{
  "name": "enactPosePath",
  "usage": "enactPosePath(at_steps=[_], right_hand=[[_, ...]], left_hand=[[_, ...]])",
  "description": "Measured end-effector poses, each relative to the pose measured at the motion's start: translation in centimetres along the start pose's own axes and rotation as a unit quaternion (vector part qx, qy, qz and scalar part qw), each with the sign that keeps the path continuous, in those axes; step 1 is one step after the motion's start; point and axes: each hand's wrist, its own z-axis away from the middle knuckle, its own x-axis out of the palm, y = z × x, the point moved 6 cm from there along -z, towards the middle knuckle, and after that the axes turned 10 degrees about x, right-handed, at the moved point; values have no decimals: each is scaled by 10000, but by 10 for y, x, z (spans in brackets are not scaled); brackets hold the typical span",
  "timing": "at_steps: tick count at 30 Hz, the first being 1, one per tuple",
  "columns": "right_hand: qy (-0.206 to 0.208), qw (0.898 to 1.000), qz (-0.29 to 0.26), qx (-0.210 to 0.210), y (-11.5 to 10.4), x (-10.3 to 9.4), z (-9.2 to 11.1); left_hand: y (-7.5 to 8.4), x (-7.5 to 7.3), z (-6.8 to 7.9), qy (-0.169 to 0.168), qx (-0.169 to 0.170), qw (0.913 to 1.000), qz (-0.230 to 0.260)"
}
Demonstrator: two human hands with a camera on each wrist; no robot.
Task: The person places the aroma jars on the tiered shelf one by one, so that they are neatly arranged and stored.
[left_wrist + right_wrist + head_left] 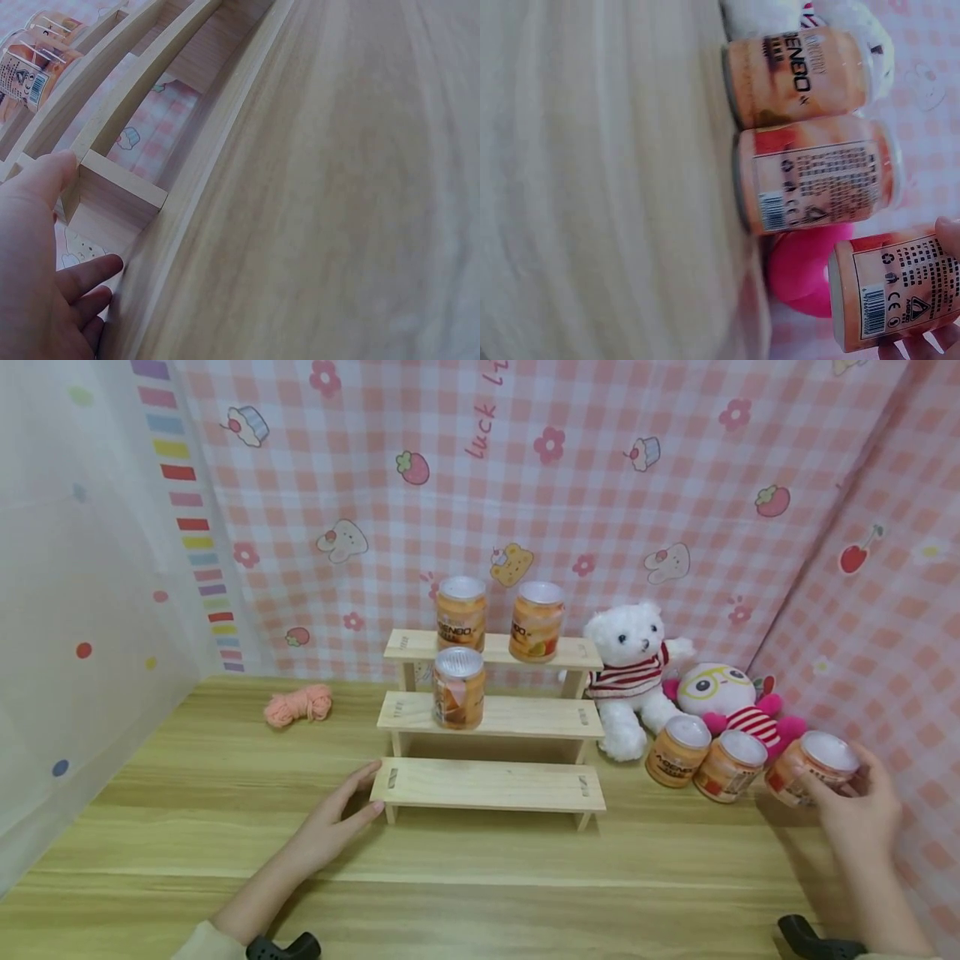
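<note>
My right hand (862, 810) grips an orange can (806, 768) with a clear lid, at the right side of the table. In the right wrist view this can (896, 289) is held above the tabletop, its barcode showing. Beside it two similar cans, one (678, 752) and another (731, 766), stand on the table. My left hand (337, 818) touches the left end of the lowest step of a three-step wooden rack (491, 783). Its thumb (52, 176) rests at the step's corner, the other fingers extended alongside.
Two cans, one (461, 614) and another (537, 622), stand on the top step; one more can (459, 689) is on the middle step. A white teddy bear (628, 672) and a pink plush toy (723, 693) sit right of the rack. Pink yarn (298, 705) lies left.
</note>
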Motion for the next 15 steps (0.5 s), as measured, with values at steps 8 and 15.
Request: enactPosePath(at_steps=[8,15], right_hand=[[-194,9998,-73,-26,-22,-6,8],[-342,9988,17,-346,-41,-8,22]], left_hand=[[1,-1,0,-19,-15,10000,13],[1,0,0,-21,24,10000,-36]])
